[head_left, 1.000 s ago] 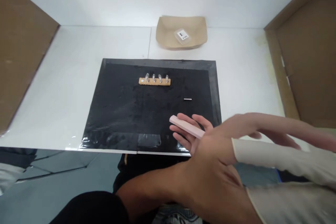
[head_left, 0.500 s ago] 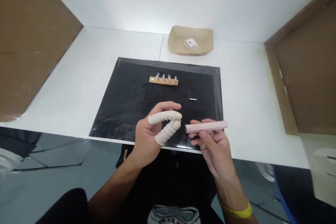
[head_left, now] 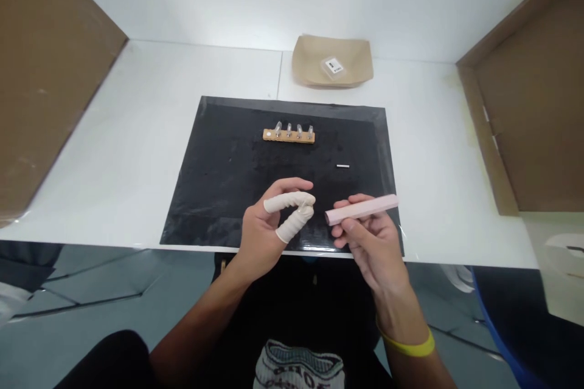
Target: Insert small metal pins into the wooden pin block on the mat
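Note:
My left hand (head_left: 261, 231) is pinched, thumb against index finger, both covered by off-white finger cots (head_left: 292, 226). Something small and clear may sit between those tips, too small to make out. In my right hand (head_left: 381, 249) a pale pink faceted tube (head_left: 360, 209) lies across the fingers, held by the thumb, its open end pointing towards the left hand. A gap separates the tube from the pinched fingertips. Beyond the hands, a short silvery rod (head_left: 342, 166) lies on the black mat (head_left: 214, 164). Further back is a light wooden strip (head_left: 294, 138) with several clear-tipped pieces standing in it.
A brown paper tray (head_left: 303, 76) with a small labelled clear box (head_left: 334, 67) stands behind the mat on the white table (head_left: 123, 152). Cardboard panels (head_left: 50, 73) wall off the left side and the right side. The table's front edge runs just below the hands.
The view has shifted slightly. The pink tube's far end has tilted up a little in my right hand. My left hand keeps its pinch.

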Demonstrator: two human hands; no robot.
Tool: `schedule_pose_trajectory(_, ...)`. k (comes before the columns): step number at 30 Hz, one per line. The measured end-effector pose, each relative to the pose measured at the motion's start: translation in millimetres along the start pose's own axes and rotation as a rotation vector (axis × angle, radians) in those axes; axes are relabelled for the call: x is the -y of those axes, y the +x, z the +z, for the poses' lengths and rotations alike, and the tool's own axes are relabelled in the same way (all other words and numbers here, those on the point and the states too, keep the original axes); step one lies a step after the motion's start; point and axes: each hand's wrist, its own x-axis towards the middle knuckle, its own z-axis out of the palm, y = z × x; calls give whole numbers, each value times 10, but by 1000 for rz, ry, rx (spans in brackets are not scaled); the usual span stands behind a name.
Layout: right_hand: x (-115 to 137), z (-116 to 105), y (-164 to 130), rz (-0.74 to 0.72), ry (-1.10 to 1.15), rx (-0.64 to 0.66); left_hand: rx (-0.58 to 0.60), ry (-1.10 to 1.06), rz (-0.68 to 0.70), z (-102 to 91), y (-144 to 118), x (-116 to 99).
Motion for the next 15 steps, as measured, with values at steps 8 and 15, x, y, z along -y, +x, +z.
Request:
schedule_pose_trajectory(8, 249, -198, -121, -198, -370, -7, 167, 151, 58, -13, 100, 100)
schedule_pose_trajectory(15, 464, -32, -233, -687, -983, 197, 297, 256, 134, -9, 109, 48)
